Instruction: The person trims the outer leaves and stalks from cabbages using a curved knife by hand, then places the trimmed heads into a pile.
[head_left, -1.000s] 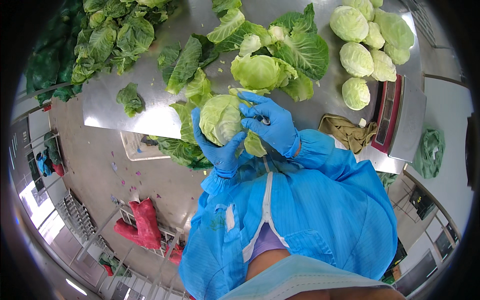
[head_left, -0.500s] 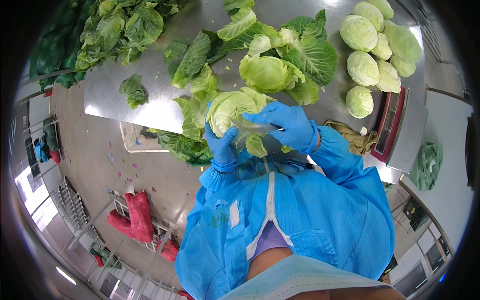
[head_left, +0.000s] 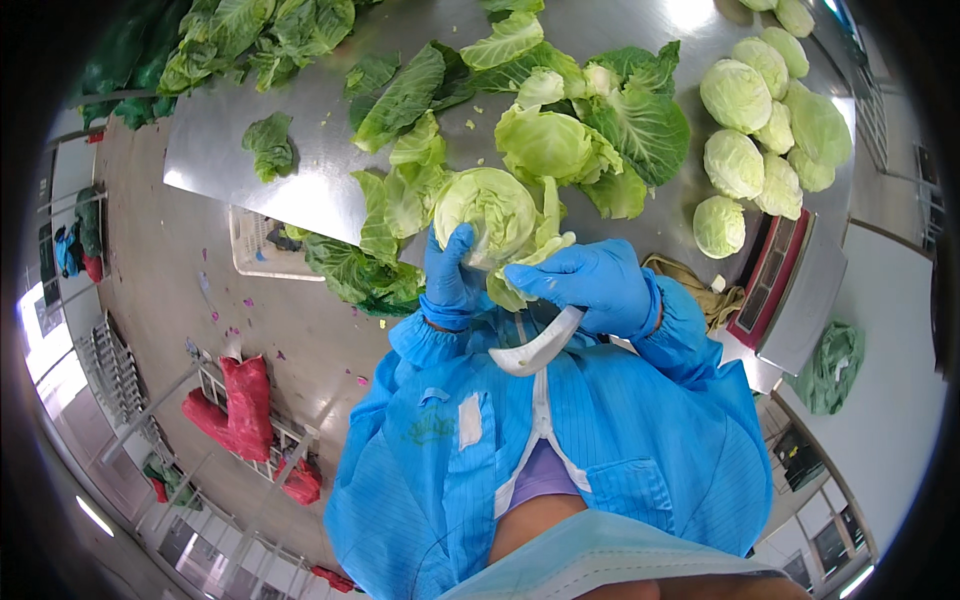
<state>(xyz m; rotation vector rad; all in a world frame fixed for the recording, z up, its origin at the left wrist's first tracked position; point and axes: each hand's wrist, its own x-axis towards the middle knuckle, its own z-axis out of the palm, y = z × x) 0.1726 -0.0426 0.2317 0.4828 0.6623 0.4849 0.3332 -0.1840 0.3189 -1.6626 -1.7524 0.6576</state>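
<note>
In my left hand (head_left: 452,275), gloved in blue, a pale green cabbage (head_left: 485,215) rests with its round top turned up. The fingers are closed around its near left side. My right hand (head_left: 595,285), also gloved, is closed on a knife (head_left: 538,345) whose pale, curved blade points down and left in front of my jacket. Its thumb and forefinger meet at a loosened outer leaf (head_left: 545,235) that hangs off the cabbage's right side. The knife's handle is mostly hidden in the glove.
Cut leaves (head_left: 400,105) and a large leafy pile (head_left: 640,115) lie on the steel table (head_left: 330,150). Several trimmed cabbages (head_left: 735,165) stand at the right, by a red-framed scale (head_left: 770,275). A white crate (head_left: 262,255) sits below the left edge.
The cabbage has turned, and an outer leaf now stands away from its right side. My right hand has moved down and right, bringing the knife's blade into plain view.
</note>
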